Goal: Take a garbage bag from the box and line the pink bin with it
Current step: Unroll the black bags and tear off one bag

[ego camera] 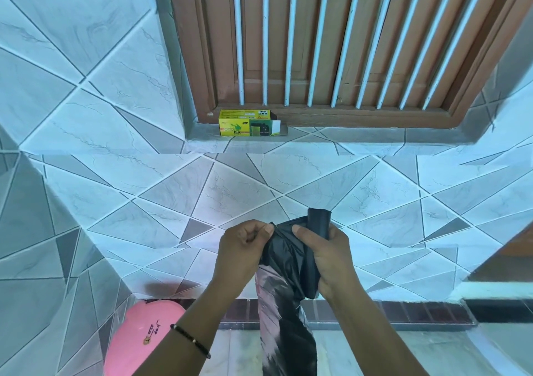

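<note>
Left hand (245, 248) pinches the black garbage bag (285, 295) edge, right hand (326, 257) grips the roll (318, 221) — bag is out, half unrolled, not separated. Box (248, 122) on window ledge; pink bin (141, 338) at lower left — not yet lined.

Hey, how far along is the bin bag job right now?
Done: a bag is out of the yellow box, which sits open-ended on the window sill. In hand: the right hand holds the black roll while the left hand pinches the edge of the garbage bag, which hangs down partly unrolled. Left: separating and opening the bag, then lining the pink bin, which shows no liner.
</note>
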A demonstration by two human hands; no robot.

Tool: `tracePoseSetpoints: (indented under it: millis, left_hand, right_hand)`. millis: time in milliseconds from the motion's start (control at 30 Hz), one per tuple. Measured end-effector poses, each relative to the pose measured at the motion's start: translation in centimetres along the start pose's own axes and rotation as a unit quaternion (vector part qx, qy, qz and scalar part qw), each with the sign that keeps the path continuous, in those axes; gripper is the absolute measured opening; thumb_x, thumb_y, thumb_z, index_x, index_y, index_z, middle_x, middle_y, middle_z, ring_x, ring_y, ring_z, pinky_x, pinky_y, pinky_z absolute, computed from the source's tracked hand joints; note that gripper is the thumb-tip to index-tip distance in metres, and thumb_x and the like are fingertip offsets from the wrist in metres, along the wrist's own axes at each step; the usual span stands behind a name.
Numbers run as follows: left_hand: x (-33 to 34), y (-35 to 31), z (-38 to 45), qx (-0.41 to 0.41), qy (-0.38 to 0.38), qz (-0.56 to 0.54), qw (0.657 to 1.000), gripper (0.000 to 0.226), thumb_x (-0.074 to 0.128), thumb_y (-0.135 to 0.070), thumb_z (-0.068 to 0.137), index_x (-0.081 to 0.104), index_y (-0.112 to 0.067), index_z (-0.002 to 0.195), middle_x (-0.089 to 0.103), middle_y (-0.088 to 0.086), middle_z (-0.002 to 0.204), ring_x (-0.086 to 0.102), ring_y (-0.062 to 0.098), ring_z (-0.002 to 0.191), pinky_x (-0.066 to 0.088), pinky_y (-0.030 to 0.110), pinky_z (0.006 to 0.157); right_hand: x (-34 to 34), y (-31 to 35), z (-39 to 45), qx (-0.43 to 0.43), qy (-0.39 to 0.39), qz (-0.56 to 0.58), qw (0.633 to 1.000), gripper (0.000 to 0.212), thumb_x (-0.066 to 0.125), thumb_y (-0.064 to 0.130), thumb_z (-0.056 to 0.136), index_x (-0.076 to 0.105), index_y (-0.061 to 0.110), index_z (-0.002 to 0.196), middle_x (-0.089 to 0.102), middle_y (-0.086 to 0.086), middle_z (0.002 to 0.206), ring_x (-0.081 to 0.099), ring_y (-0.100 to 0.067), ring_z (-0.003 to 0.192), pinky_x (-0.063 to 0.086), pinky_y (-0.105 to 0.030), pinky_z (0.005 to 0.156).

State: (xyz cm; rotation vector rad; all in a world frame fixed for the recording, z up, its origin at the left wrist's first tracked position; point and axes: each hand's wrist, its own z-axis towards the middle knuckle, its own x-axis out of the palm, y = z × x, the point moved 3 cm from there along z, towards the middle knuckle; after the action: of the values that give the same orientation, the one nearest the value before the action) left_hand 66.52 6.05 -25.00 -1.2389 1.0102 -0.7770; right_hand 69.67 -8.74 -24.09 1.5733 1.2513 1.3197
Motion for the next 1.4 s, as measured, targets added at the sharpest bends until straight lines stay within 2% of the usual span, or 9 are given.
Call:
tracePoseSetpoints:
  millis: [167, 433, 567, 800, 933, 1067, 1133, 1200, 1400]
  left_hand:
    - [0.5, -0.6, -0.1, 0.005, -0.034, -0.013, 0.999, 0.019, 0.061, -0.024, 0.088, 0.070, -0.019, 0.072, 0.073, 0.001, 0.070, 0.065, 0.014, 0.062, 0.053, 0.030, 0.064]
    - [1.2, -0.5, 0.0, -0.011, -0.043, -0.072, 0.996, 0.018, 0.062, -0.020, 0.088, 0.071, -0.016, 0.073, 0.074, 0.001, 0.070, 0.065, 0.014, 0.064, 0.054, 0.036, 0.069]
    - [1.5, -0.7, 0.0, -0.003, -0.071, -0.044, 0.997, 0.022, 0.060, -0.021, 0.089, 0.067, -0.019, 0.069, 0.071, -0.003, 0.068, 0.063, 0.014, 0.064, 0.051, 0.034, 0.068]
    - [1.0, -0.7, 0.0, 0.020, -0.104, 0.006, 0.994, 0.023, 0.056, -0.023, 0.091, 0.063, -0.012, 0.072, 0.069, 0.006, 0.071, 0.063, 0.024, 0.070, 0.047, 0.032, 0.067]
    - [0.8, -0.5, 0.2, 0.009, -0.063, 0.009, 0.998, 0.023, 0.056, -0.026, 0.091, 0.063, -0.019, 0.071, 0.070, 0.004, 0.074, 0.062, 0.019, 0.068, 0.049, 0.028, 0.066]
    - [-0.2, -0.2, 0.9, 0.009, 0.065, 0.022, 0.998, 0.018, 0.061, -0.025, 0.088, 0.067, -0.024, 0.071, 0.070, -0.007, 0.067, 0.062, 0.006, 0.060, 0.048, 0.025, 0.063]
    - [-0.5, -0.4, 1.1, 0.025, 0.126, 0.063, 0.990, 0.013, 0.064, -0.026, 0.087, 0.066, -0.026, 0.074, 0.068, -0.012, 0.067, 0.059, 0.002, 0.058, 0.046, 0.021, 0.063]
    - [-0.5, -0.7, 1.2, 0.038, 0.165, 0.084, 0.982, 0.007, 0.066, -0.025, 0.084, 0.067, -0.024, 0.077, 0.070, -0.008, 0.073, 0.063, 0.005, 0.063, 0.048, 0.024, 0.066]
    - [-0.4, -1.8, 1.3, 0.103, 0.120, 0.169, 0.973, 0.004, 0.068, -0.023, 0.080, 0.068, -0.026, 0.077, 0.070, -0.008, 0.078, 0.063, 0.007, 0.072, 0.048, 0.021, 0.069]
  right_hand:
    - [0.3, 0.3, -0.1, -0.031, -0.023, -0.003, 0.999, 0.014, 0.073, 0.002, 0.075, 0.060, 0.006, 0.076, 0.063, -0.018, 0.073, 0.062, -0.031, 0.066, 0.055, -0.037, 0.063]
    - [0.2, 0.1, 0.3, -0.044, -0.059, 0.009, 0.997, 0.014, 0.074, 0.002, 0.073, 0.061, 0.006, 0.076, 0.060, -0.016, 0.073, 0.058, -0.028, 0.066, 0.052, -0.039, 0.065]
    - [0.4, -0.2, 0.2, -0.048, -0.066, 0.013, 0.997, 0.014, 0.075, 0.004, 0.072, 0.062, 0.005, 0.076, 0.059, -0.015, 0.071, 0.057, -0.027, 0.065, 0.050, -0.038, 0.065]
    - [0.4, -0.3, -0.3, -0.056, -0.050, -0.023, 0.997, 0.015, 0.075, 0.005, 0.072, 0.064, 0.003, 0.082, 0.063, -0.017, 0.075, 0.060, -0.027, 0.066, 0.054, -0.038, 0.064]
    - [0.2, -0.1, -0.3, -0.045, -0.042, -0.036, 0.997, 0.018, 0.076, 0.005, 0.071, 0.065, 0.003, 0.085, 0.065, -0.020, 0.078, 0.061, -0.028, 0.068, 0.056, -0.049, 0.070]
    - [-0.6, 1.0, 0.1, -0.045, 0.014, -0.116, 0.992, 0.018, 0.076, 0.003, 0.072, 0.063, 0.004, 0.085, 0.065, -0.017, 0.077, 0.062, -0.025, 0.067, 0.056, -0.040, 0.067]
    - [-0.9, 1.6, 0.1, -0.052, 0.036, -0.146, 0.987, 0.019, 0.075, 0.004, 0.072, 0.064, 0.003, 0.087, 0.067, -0.024, 0.083, 0.064, -0.027, 0.070, 0.057, -0.044, 0.071]
    - [-0.9, 2.1, 0.0, -0.057, 0.046, -0.160, 0.984, 0.019, 0.075, 0.005, 0.072, 0.065, 0.002, 0.088, 0.069, -0.024, 0.089, 0.065, -0.028, 0.073, 0.057, -0.046, 0.073]
    - [-0.8, 3.1, -0.2, -0.056, 0.089, -0.163, 0.981, 0.016, 0.074, 0.004, 0.074, 0.068, 0.008, 0.089, 0.072, -0.009, 0.081, 0.069, -0.021, 0.070, 0.058, -0.029, 0.062]
